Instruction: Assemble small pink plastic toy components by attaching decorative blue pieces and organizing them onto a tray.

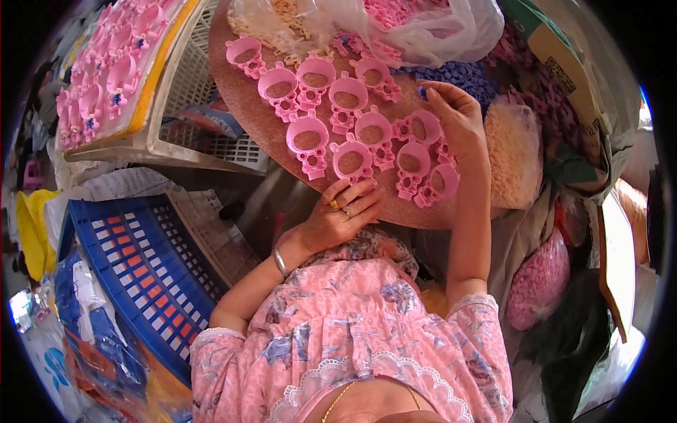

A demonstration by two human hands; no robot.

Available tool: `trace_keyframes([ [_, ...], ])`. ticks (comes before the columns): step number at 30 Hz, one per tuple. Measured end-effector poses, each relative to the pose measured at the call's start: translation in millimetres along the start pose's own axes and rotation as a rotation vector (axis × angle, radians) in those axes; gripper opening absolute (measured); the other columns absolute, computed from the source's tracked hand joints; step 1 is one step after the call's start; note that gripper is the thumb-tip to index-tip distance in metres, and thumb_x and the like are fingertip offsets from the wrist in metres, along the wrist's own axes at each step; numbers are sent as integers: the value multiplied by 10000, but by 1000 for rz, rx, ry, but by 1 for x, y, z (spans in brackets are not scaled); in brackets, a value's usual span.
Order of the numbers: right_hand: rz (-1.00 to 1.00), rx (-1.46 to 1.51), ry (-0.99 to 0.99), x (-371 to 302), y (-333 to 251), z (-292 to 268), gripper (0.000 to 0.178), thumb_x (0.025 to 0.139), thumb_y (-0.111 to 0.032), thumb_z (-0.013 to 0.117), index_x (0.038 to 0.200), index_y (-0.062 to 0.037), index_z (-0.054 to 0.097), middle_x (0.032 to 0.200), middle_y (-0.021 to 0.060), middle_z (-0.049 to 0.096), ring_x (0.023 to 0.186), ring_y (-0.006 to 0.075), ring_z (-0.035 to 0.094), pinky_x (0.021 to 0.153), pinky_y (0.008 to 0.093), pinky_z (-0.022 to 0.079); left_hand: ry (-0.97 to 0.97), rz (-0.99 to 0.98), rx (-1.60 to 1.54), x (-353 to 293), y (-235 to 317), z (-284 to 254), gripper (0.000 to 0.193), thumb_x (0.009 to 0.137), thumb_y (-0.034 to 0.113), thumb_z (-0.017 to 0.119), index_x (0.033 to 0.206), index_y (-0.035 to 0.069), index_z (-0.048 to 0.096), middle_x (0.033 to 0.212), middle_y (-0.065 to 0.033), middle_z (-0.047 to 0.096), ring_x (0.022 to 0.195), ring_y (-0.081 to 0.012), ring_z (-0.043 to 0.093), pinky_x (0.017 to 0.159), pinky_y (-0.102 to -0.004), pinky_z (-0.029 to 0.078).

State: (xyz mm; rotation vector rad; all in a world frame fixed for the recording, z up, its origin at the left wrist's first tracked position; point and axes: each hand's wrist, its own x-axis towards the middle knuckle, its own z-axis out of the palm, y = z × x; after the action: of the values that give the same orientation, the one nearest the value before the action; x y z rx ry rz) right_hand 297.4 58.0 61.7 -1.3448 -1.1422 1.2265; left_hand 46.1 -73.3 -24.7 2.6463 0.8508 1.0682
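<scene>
On the round brown table point(247, 106) lie several pink plastic pieces point(307, 132), each a round cup-like ring with small ears and a decorated lower part. My left hand point(349, 210), with rings and a bracelet, rests at the table's near edge. Its fingers are closed over the lower end of one pink piece point(351, 159), hiding that end. Farther right, my right hand point(458, 116) pinches a small blue piece point(422, 92) between thumb and fingers, raised beside a heap of small blue parts point(458, 81).
Clear bags of cream parts point(513, 155) and pink parts point(402, 13) sit on the table's right and far sides. At left, a white crate point(201, 77) stands beside a tray of pink pieces point(116, 63). A blue basket point(144, 261) is nearer me.
</scene>
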Motion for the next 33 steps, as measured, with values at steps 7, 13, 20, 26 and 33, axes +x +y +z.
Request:
trace_keyframes([
  [7,-92,-70,87,11,1,2,127,892,-6,689,1018,-13,680,1054,25,686,858,73,636,762,214,521,10,1,17,0,0,-1,293,837,159,638,1113,95,710,1298,-23,637,1321,-190,503,1164,-420,246],
  [13,-382,-442,-41,25,1,7,193,875,69,646,1056,9,665,1064,9,694,865,77,634,761,212,499,-14,24,48,0,-1,-2,355,786,203,753,1124,104,714,1276,-7,648,1273,-190,538,1139,-406,277],
  [20,-738,-890,-202,33,-11,22,312,806,139,583,1067,-13,661,1105,87,681,937,231,666,806,292,525,-29,50,70,-3,-4,1,289,841,181,616,1107,127,717,1320,-18,630,1347,-192,476,1179,-420,225],
  [26,-1008,-1119,-346,41,-13,20,305,734,114,586,991,-37,648,1052,93,679,1000,286,630,865,375,486,-32,49,38,0,-4,-3,263,813,187,694,1071,142,728,1290,3,647,1264,-172,545,1139,-388,261],
  [33,-975,-1168,-399,38,-18,24,278,753,97,573,982,-54,613,991,85,697,970,264,630,879,375,449,-28,79,56,-2,-1,-5,233,870,190,598,1064,145,719,1363,-14,603,1340,-187,477,1149,-404,263],
])
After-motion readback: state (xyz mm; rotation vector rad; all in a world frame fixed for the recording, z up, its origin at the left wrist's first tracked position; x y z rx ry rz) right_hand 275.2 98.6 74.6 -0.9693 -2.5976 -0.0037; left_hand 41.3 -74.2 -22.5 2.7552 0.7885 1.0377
